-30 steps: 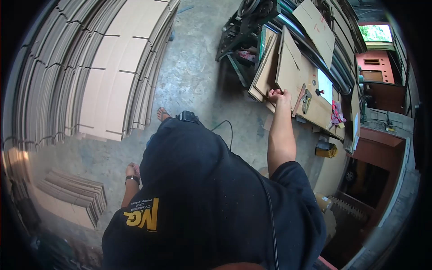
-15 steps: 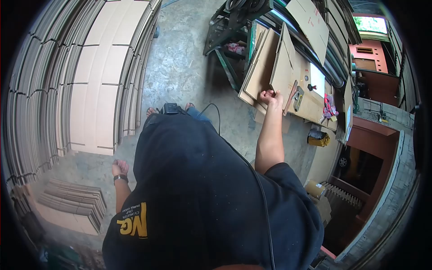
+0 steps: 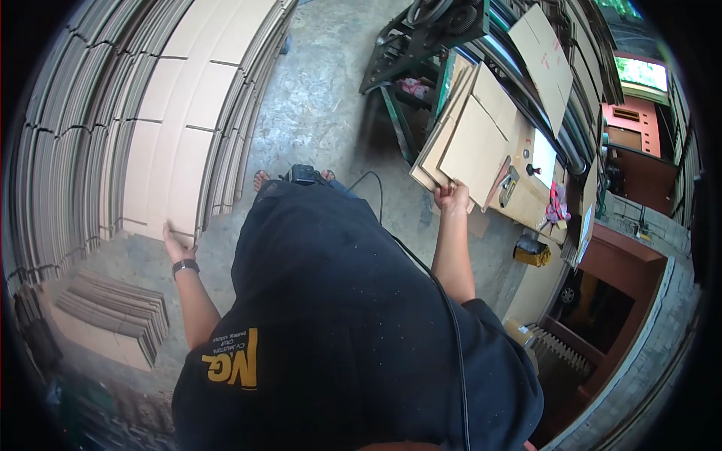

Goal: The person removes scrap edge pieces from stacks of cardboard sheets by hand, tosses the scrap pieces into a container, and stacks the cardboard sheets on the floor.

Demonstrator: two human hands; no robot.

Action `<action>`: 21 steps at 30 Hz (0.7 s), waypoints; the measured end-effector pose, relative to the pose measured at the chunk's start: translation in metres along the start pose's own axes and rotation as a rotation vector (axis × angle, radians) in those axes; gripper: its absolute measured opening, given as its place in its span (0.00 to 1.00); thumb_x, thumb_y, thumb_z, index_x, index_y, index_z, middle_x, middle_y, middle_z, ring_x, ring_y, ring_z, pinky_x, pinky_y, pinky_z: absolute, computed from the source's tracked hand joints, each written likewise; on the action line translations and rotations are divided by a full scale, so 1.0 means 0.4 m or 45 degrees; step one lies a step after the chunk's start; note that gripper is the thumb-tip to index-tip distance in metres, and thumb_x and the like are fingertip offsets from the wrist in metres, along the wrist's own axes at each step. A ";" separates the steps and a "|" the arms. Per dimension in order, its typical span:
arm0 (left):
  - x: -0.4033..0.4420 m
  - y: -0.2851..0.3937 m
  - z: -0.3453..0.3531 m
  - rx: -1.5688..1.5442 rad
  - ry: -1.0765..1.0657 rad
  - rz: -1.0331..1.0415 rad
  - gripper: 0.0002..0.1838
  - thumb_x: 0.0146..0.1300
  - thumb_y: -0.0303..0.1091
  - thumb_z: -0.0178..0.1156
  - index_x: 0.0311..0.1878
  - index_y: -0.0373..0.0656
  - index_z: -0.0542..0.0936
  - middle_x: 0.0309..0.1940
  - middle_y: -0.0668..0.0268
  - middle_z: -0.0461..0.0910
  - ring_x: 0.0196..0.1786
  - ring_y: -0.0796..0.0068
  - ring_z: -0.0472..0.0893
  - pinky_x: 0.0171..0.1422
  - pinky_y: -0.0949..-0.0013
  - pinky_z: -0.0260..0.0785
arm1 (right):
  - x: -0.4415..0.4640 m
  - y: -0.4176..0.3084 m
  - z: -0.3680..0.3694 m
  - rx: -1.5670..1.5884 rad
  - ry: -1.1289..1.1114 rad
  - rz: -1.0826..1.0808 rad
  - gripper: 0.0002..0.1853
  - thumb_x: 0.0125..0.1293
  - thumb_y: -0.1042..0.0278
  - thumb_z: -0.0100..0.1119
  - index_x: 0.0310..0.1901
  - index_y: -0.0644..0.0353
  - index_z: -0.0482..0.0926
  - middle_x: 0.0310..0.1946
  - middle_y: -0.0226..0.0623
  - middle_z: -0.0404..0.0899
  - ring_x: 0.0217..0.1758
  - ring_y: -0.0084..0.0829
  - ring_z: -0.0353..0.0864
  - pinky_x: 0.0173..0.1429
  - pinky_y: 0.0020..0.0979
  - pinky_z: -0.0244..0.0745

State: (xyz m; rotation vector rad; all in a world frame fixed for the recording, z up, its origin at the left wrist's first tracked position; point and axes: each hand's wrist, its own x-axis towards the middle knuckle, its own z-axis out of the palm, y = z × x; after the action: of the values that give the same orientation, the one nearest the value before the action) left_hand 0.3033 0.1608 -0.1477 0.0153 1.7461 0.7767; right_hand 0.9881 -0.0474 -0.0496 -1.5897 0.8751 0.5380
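Observation:
My right hand (image 3: 453, 197) is closed on the near edge of a flat, creased cardboard sheet (image 3: 475, 146). That sheet lies on other brown sheets (image 3: 427, 169) on the work table, their edges fanned out. At the left, my left hand (image 3: 179, 244), with a dark band on its wrist, is at the near end of a tall stack of slotted cardboard sheets (image 3: 162, 161). Its thumb and fingers are apart at the top sheet's edge; part of the fingers is hard to make out.
A machine with rollers and gears (image 3: 451, 22) stands beyond the table. A stapler-like tool (image 3: 509, 186) and a stamp (image 3: 532, 170) lie on the tabletop. A lower cardboard pile (image 3: 113, 316) sits on the floor at left. A black cable (image 3: 451, 353) runs down my shirt.
The sheet in my right hand has gone from standing tilted to lying nearly flat on the others. My left hand has moved forward to the end of the tall stack.

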 end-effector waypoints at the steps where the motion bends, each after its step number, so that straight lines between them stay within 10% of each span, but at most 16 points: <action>1: -0.021 0.005 0.017 -0.012 0.002 0.035 0.44 0.54 0.65 0.57 0.69 0.49 0.62 0.68 0.61 0.63 0.69 0.57 0.61 0.69 0.42 0.49 | -0.065 0.035 0.005 0.000 0.082 -0.136 0.05 0.62 0.65 0.52 0.30 0.51 0.71 0.22 0.27 0.69 0.23 0.23 0.71 0.28 0.34 0.69; 7: 0.077 -0.011 -0.006 -0.337 -0.250 0.039 0.39 0.60 0.57 0.60 0.66 0.38 0.65 0.64 0.57 0.68 0.63 0.58 0.70 0.68 0.56 0.60 | -0.216 0.226 -0.037 -0.486 -0.042 -0.556 0.02 0.62 0.69 0.52 0.33 0.52 0.76 0.23 0.27 0.71 0.23 0.24 0.72 0.26 0.27 0.68; 12: 0.040 0.010 0.006 -0.057 -0.111 -0.096 0.48 0.51 0.72 0.57 0.69 0.50 0.63 0.65 0.61 0.68 0.65 0.53 0.66 0.66 0.38 0.53 | -0.230 0.324 -0.084 -0.928 -0.434 -0.386 0.06 0.62 0.69 0.54 0.40 0.53 0.77 0.28 0.28 0.75 0.26 0.23 0.75 0.29 0.26 0.69; 17: 0.057 0.001 -0.006 -0.216 -0.393 0.016 0.44 0.58 0.66 0.55 0.68 0.43 0.62 0.65 0.57 0.66 0.63 0.54 0.69 0.64 0.48 0.62 | -0.213 0.376 -0.170 -1.110 -0.401 -0.113 0.12 0.63 0.59 0.58 0.45 0.54 0.75 0.32 0.28 0.77 0.38 0.28 0.79 0.46 0.40 0.73; 21: 0.051 -0.001 -0.007 -0.218 -0.319 0.046 0.45 0.58 0.65 0.58 0.69 0.42 0.60 0.66 0.57 0.65 0.64 0.54 0.68 0.66 0.50 0.60 | -0.149 0.438 -0.269 -1.060 -0.169 -0.083 0.11 0.62 0.62 0.57 0.44 0.56 0.77 0.30 0.30 0.77 0.33 0.28 0.79 0.38 0.37 0.72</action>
State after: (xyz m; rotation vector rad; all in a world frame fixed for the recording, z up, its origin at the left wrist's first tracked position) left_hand 0.2944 0.1672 -0.1649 0.0269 1.4426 0.9086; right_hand 0.8014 -0.1434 -0.0914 -2.2810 0.5063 1.0336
